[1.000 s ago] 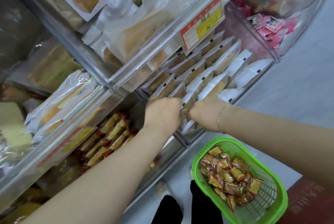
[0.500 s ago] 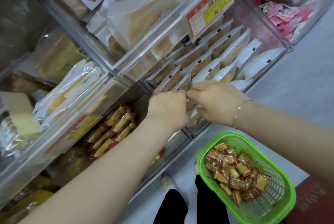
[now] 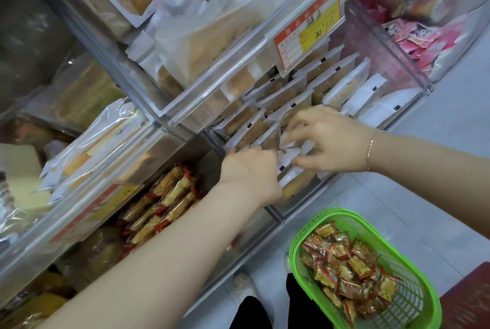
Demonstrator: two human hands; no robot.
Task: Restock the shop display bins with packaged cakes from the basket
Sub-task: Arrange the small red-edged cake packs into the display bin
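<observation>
Cakes (image 3: 299, 106) in white wrappers, standing in rows inside clear bin (image 3: 413, 95), middle shelf. Right hand (image 3: 327, 141) over the front row, fingers and thumb curled, pinching white packets (image 3: 290, 155). Left hand (image 3: 250, 171) at the bin's front left corner, fingers hidden behind the knuckles; grip not readable. Green basket (image 3: 424, 299) low right, near the floor, half full of red-and-gold packs (image 3: 350, 273). Lower bin (image 3: 87, 212) left of the hands, holding similar red-and-gold packs. Upper bin (image 3: 238, 68) with red-and-yellow price tag (image 3: 307, 25) overhanging the back rows. Pink packets (image 3: 413, 39) in the bin at right.
</observation>
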